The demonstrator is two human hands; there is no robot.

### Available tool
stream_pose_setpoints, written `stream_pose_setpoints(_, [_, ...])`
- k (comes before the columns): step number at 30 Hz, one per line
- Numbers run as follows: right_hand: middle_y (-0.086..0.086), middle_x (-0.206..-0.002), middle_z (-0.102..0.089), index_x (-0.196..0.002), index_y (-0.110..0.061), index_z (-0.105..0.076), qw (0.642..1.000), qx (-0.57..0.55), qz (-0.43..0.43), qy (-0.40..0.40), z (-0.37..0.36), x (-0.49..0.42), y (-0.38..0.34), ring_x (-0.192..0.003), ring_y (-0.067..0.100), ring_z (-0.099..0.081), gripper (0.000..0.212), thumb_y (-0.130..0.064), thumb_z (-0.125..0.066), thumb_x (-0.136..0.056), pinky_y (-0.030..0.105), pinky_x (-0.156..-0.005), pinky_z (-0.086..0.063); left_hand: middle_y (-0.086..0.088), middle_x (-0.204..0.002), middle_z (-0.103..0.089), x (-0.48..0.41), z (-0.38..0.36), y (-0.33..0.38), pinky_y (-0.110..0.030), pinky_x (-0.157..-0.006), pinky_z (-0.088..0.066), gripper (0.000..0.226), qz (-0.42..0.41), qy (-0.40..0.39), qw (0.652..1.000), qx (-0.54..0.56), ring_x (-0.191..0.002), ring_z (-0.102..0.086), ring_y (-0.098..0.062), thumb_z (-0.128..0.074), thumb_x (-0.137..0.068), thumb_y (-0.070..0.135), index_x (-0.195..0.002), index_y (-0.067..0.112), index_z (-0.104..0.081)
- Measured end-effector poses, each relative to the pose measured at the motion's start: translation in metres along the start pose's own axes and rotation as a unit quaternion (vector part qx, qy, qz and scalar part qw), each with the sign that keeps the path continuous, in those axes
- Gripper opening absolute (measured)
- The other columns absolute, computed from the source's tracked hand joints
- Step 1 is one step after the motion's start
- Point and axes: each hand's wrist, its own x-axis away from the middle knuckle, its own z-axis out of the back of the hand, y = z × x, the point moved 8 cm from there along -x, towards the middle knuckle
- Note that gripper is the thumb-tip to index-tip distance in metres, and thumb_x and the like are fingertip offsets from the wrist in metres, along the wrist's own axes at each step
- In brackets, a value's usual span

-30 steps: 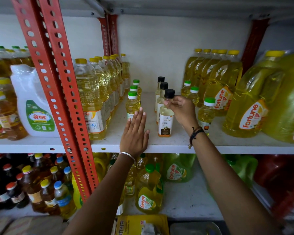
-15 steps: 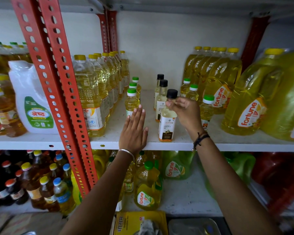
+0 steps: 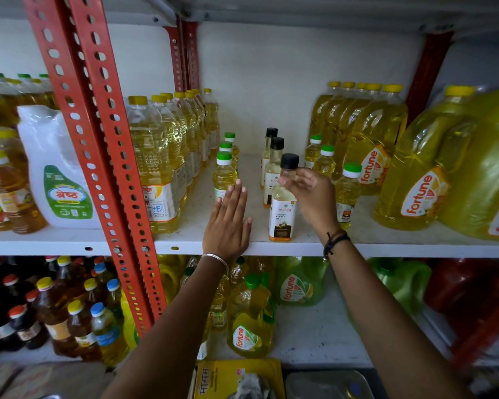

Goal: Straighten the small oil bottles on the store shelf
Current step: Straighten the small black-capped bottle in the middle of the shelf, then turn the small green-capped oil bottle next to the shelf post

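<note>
**Front coconut oil bottle pinched at the neck**

My right hand [image 3: 311,197] pinches the neck of the front coconut oil bottle [image 3: 283,208] just under its black cap, fingers closed on it. A second ago my fingers covered the cap; now it shows clear above them, and the bottle stands nearer the shelf [image 3: 386,243] edge, ahead of the two black-capped bottles [image 3: 272,165] behind. My left hand [image 3: 228,223] stays flat on the shelf, fingers together, holding nothing, fingertips touching the nearest green-capped small bottle [image 3: 224,174]. Large Fortune jugs [image 3: 421,180] stand to the right.
</note>
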Motion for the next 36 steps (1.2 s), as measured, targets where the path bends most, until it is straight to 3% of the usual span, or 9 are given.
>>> stream_pose_setpoints(3, [0.011, -0.120, -0.066, -0.118, -0.007, -0.059, 1.000, -0.008, -0.001, 0.015, 0.004, 0.008, 0.000, -0.108, 0.018, -0.062, 0.048, -0.029, -0.073, -0.078, 0.029, -0.092, -0.050, -0.008, -0.158, -0.010, 0.000, 0.003, -0.001, -0.030, -0.117, 0.005, 0.059, -0.003, 0.004, 1.000, 0.015, -0.147, -0.001, -0.016, -0.026, -0.098, 0.033, -0.150, 0.007, -0.014])
stream_pose_setpoints(6, [0.006, -0.121, -0.064, -0.117, -0.013, -0.057, 0.995, -0.021, 0.013, 0.095, 0.020, 0.026, -0.003, -0.111, 0.015, -0.060, 0.046, -0.035, -0.071, -0.080, 0.029, -0.094, -0.049, -0.007, -0.158, -0.008, 0.003, 0.014, -0.007, -0.033, -0.117, 0.009, 0.060, 0.016, 0.036, 0.999, 0.028, -0.146, 0.003, -0.015, -0.027, -0.098, 0.033, -0.150, 0.008, -0.014])
stream_pose_setpoints(9, [0.005, -0.114, -0.061, -0.111, -0.010, -0.057, 0.978, -0.039, 0.079, 0.188, 0.032, 0.050, -0.016, -0.104, 0.015, -0.059, 0.036, -0.031, -0.068, -0.083, 0.026, -0.092, -0.049, -0.008, -0.157, -0.009, 0.010, 0.032, -0.025, -0.037, -0.117, 0.010, 0.061, 0.038, 0.070, 0.997, 0.004, -0.146, 0.004, -0.016, -0.027, -0.096, 0.033, -0.150, 0.008, -0.014])
stream_pose_setpoints(12, [0.002, -0.104, -0.058, -0.105, -0.007, -0.057, 0.965, -0.039, 0.146, 0.212, 0.020, 0.071, -0.033, -0.098, 0.015, -0.058, 0.030, -0.027, -0.065, -0.085, 0.020, -0.088, -0.046, -0.009, -0.157, -0.010, 0.019, 0.049, -0.051, -0.038, -0.117, 0.007, 0.062, 0.044, 0.079, 0.995, -0.038, -0.147, 0.003, -0.017, -0.027, -0.096, 0.034, -0.150, 0.006, -0.014])
stream_pose_setpoints(17, [0.003, -0.100, -0.063, -0.103, -0.010, -0.059, 0.979, -0.048, 0.177, 0.093, -0.040, 0.076, -0.054, -0.093, 0.011, -0.060, 0.019, -0.019, -0.063, -0.087, 0.024, -0.085, -0.050, -0.012, -0.158, -0.012, 0.028, 0.064, -0.088, -0.038, -0.118, 0.003, 0.062, 0.056, 0.079, 0.992, -0.077, -0.147, -0.002, -0.020, -0.027, -0.097, 0.034, -0.149, 0.003, -0.017])
stream_pose_setpoints(20, [0.004, -0.106, -0.064, -0.108, -0.011, -0.059, 0.990, -0.035, 0.134, 0.024, -0.074, 0.059, -0.052, -0.098, 0.010, -0.060, 0.023, -0.023, -0.061, -0.088, 0.028, -0.089, -0.050, -0.016, -0.157, -0.013, 0.029, 0.061, -0.094, -0.037, -0.118, -0.004, 0.063, 0.030, 0.070, 0.992, -0.097, -0.147, -0.005, -0.023, -0.027, -0.097, 0.034, -0.148, -0.001, -0.017])
stream_pose_setpoints(27, [0.006, -0.135, -0.054, -0.130, -0.012, -0.045, 0.998, -0.053, 0.001, -0.032, -0.116, 0.009, -0.032, -0.122, 0.015, -0.051, 0.042, -0.024, -0.056, -0.091, 0.029, -0.103, -0.039, -0.018, -0.156, -0.012, 0.031, 0.055, -0.097, -0.037, -0.119, -0.004, 0.064, 0.005, 0.078, 0.987, -0.138, -0.146, -0.007, -0.027, -0.025, -0.096, 0.033, -0.147, -0.004, -0.018])
stream_pose_setpoints(31, [0.002, -0.118, -0.063, -0.126, -0.014, -0.050, 0.996, -0.048, -0.021, -0.072, -0.126, -0.010, -0.025, -0.109, 0.016, -0.057, 0.040, -0.020, -0.061, -0.088, 0.036, -0.100, -0.045, -0.019, -0.155, -0.012, 0.030, 0.055, -0.095, -0.037, -0.119, -0.004, 0.064, -0.006, 0.093, 0.985, -0.142, -0.146, -0.008, -0.028, -0.025, -0.096, 0.033, -0.147, -0.005, -0.016])
stream_pose_setpoints(36, [0.002, -0.102, -0.065, -0.109, -0.012, -0.063, 0.998, -0.025, -0.020, -0.053, -0.125, -0.022, -0.022, -0.100, 0.021, -0.062, 0.029, -0.019, -0.068, -0.082, 0.041, -0.095, -0.050, -0.019, -0.155, -0.013, 0.031, 0.056, -0.097, -0.037, -0.119, -0.004, 0.064, -0.009, 0.096, 0.984, -0.147, -0.146, -0.007, -0.028, -0.025, -0.096, 0.034, -0.147, -0.004, -0.014])
